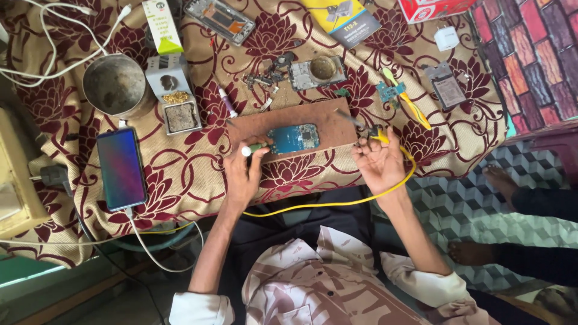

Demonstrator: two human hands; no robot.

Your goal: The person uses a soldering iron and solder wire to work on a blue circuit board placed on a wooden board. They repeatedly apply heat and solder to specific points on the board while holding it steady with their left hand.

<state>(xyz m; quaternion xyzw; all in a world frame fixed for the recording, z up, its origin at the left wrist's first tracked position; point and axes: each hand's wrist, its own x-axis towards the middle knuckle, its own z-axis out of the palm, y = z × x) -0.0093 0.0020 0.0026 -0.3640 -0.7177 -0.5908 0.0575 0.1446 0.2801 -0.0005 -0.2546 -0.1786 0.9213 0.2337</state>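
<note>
Circuit board lies on the brown work board at the counter front edge. Left hand is closed around a green-handled tool touching the board's left end. Right hand grips a yellow-corded soldering iron, tip just beside the board. Step in hand: solder work; next move requires steady tip placement.

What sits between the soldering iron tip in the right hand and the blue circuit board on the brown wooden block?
Nothing visible. The right hand holds the yellow-corded soldering iron over bare brown wooden block, right of the blue circuit board. The left hand holds a white-tipped tool at the board's left edge.
</note>
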